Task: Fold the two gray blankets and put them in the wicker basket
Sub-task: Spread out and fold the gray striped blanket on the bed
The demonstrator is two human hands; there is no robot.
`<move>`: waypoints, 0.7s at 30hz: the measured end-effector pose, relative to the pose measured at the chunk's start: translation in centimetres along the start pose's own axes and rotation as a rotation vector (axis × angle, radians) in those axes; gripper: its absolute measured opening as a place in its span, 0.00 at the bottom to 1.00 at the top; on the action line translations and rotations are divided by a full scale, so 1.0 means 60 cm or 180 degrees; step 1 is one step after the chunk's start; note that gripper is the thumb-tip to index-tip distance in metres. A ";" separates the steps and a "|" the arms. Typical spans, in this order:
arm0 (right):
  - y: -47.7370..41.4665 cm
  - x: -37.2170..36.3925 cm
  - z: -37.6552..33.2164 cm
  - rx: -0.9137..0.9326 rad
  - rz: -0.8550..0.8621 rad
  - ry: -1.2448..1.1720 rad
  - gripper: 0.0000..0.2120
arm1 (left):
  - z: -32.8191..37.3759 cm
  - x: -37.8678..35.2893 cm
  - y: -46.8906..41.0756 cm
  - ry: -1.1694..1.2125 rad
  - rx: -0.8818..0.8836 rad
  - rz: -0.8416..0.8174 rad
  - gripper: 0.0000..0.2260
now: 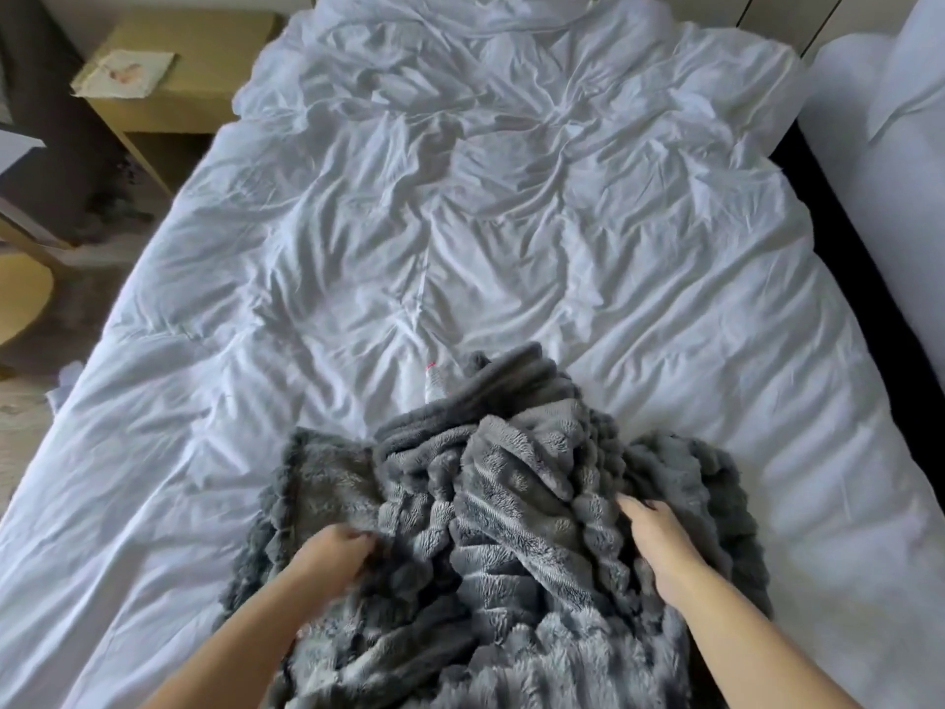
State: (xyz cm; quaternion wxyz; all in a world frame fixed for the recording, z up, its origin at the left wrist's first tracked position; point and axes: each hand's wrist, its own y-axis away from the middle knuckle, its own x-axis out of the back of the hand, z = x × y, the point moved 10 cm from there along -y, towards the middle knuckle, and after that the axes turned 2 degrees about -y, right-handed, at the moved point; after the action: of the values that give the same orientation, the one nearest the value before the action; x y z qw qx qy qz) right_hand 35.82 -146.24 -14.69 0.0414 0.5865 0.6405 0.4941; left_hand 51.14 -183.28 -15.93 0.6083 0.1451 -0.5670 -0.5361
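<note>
A bed (511, 222) under a rumpled white duvet fills most of the frame, running from the lower edge to the top. A heap of gray blanket (516, 534) lies bunched on the duvet at lower center and spills off the bottom edge of the frame. Its fluffy, ridged pile faces up, and a smoother ribbed fold (516, 381) sticks out at the heap's upper end. Whether the heap is 1 blanket or 2 cannot be told. A white pillow (879, 120) lies along the right edge, apart from the duvet across a dark gap. A wooden nightstand (204, 48) stands in the upper left corner with a paper (128, 71) on top.

The left hand (337, 552) grips a fold at the heap's left side, fingers curled into the pile. The right hand (659, 534) rests on the heap's right side, its fingers reaching into a crease. Whether it grasps the cloth cannot be told.
</note>
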 end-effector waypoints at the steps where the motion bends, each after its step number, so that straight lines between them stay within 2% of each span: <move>1: 0.004 -0.012 -0.017 0.0126 -0.0111 -0.0011 0.15 | 0.017 -0.002 -0.009 0.0190 -0.0013 0.0025 0.09; 2: 0.007 -0.023 -0.025 0.0205 -0.0249 0.0106 0.18 | 0.034 -0.009 -0.019 0.0340 -0.0014 0.0024 0.11; 4: 0.010 -0.026 -0.040 0.0347 -0.0384 0.0229 0.15 | 0.084 -0.031 -0.032 0.0492 -0.0102 -0.0064 0.13; 6: 0.008 0.023 -0.052 0.0460 -0.0084 0.0296 0.16 | 0.123 -0.044 -0.031 0.0596 -0.0155 -0.0026 0.11; 8: 0.009 0.111 -0.058 0.0234 0.0505 -0.0661 0.17 | 0.131 -0.041 -0.020 0.1204 0.0051 0.0028 0.10; 10: 0.034 0.172 -0.070 -0.0159 0.0588 -0.2103 0.08 | 0.147 -0.011 0.002 0.1918 0.0052 0.0034 0.10; 11: 0.043 0.197 -0.083 -0.0195 0.0541 -0.2621 0.06 | 0.155 0.014 0.011 0.2230 -0.0016 0.0096 0.09; 12: 0.057 0.226 -0.109 0.0006 0.0489 -0.2972 0.10 | 0.160 0.043 0.021 0.2524 -0.0082 0.0189 0.09; 13: 0.066 0.255 -0.139 0.0232 0.0410 -0.3296 0.18 | 0.162 0.074 0.031 0.2815 -0.0178 0.0332 0.08; 14: 0.082 0.274 -0.176 0.0421 0.0159 -0.3748 0.23 | 0.165 0.109 0.046 0.3099 -0.0338 0.0498 0.06; 16: 0.119 0.323 -0.247 0.1162 -0.0155 -0.4417 0.18 | 0.178 0.176 0.082 0.3646 -0.0867 0.0773 0.06; 17: 0.140 0.328 -0.273 0.1310 -0.0408 -0.4683 0.18 | 0.186 0.201 0.102 0.3881 -0.1103 0.0839 0.08; 19: 0.193 0.313 -0.311 0.1443 -0.0712 -0.4596 0.19 | 0.202 0.221 0.142 0.4301 -0.1343 0.0716 0.10; 20: 0.216 0.298 -0.316 0.1463 -0.0802 -0.4320 0.20 | 0.210 0.216 0.159 0.4372 -0.1382 0.0563 0.10; 21: 0.231 0.271 -0.315 0.1329 -0.0908 -0.4009 0.16 | 0.221 0.203 0.177 0.4328 -0.1436 0.0345 0.12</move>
State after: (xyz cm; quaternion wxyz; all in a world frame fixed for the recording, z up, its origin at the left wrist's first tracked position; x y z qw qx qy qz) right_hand 28.72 -146.84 12.91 0.3573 0.6678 0.6472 -0.0861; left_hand 42.46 -183.46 3.06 0.8678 0.2893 0.0555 -0.4002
